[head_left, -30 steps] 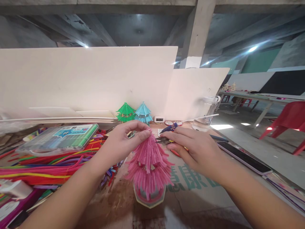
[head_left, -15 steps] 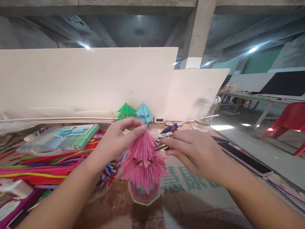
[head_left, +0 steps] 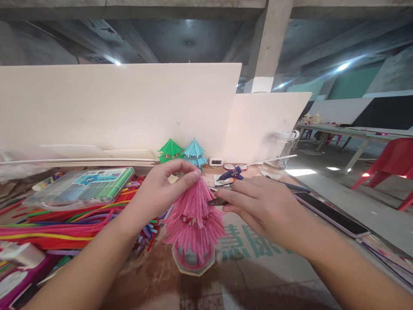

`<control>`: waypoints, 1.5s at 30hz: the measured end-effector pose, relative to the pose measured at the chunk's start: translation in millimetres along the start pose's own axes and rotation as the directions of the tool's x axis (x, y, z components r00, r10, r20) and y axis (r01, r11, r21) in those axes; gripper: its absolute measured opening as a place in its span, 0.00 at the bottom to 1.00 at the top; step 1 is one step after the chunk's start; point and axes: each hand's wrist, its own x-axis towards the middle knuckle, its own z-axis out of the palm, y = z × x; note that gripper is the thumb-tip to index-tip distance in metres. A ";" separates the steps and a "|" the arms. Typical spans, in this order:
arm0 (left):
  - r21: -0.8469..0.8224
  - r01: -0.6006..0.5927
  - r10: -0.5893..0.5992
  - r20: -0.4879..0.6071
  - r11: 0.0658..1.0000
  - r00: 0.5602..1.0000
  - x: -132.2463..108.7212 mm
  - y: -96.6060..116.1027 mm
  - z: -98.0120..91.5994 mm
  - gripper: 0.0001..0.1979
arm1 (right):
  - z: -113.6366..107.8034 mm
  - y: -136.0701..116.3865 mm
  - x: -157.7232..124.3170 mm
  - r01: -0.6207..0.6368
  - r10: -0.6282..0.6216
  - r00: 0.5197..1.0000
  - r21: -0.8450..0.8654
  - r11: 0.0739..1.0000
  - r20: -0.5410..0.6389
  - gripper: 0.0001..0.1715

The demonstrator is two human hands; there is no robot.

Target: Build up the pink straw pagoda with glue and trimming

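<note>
A pink two-tiered tower (head_left: 195, 215) of fuzzy stems stands on a pale many-sided base in front of me. My left hand (head_left: 164, 185) pinches its peak between thumb and fingers. Dark-jawed pliers (head_left: 217, 202) are held in my right hand (head_left: 261, 204), their tip against the right side of the upper pink tier; the handles are hidden by the hand. Behind the tower stand a green model (head_left: 171, 150) and a light blue one (head_left: 194, 150). A blue glue gun (head_left: 231, 173) lies just beyond my right fingers.
A marker case (head_left: 84, 186) and colourful fuzzy stems (head_left: 48, 232) fill the left side. On the right are a phone (head_left: 332, 214), a cable and a clear bottle (head_left: 279, 153). A small white clock (head_left: 216, 162) sits by the white board (head_left: 122, 107).
The pliers' jaws have come together at the pink tier, where they were spread apart. The tower's base has shifted slightly left.
</note>
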 end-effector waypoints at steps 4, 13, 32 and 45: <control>0.011 0.005 -0.005 0.000 1.000 1.000 -0.9 1.3 0.3 0.14 | 1.1 -0.5 -1.2 -0.002 0.003 1.000 -0.025 1.000 0.024 0.14; -0.015 0.022 -0.023 -0.035 1.000 0.999 0.5 -4.8 -2.0 0.14 | -3.6 6.8 -5.1 -0.050 0.050 0.998 -0.003 0.999 0.041 0.14; 0.034 0.017 -0.017 0.009 0.999 1.000 0.1 -2.5 -1.7 0.15 | 0.2 2.3 -4.3 -0.019 0.023 0.997 -0.055 0.998 0.077 0.14; 0.013 0.027 -0.027 0.007 1.000 1.000 -0.2 -1.5 -1.3 0.14 | -1.5 3.9 -5.4 -0.012 0.013 0.999 -0.021 1.000 0.049 0.15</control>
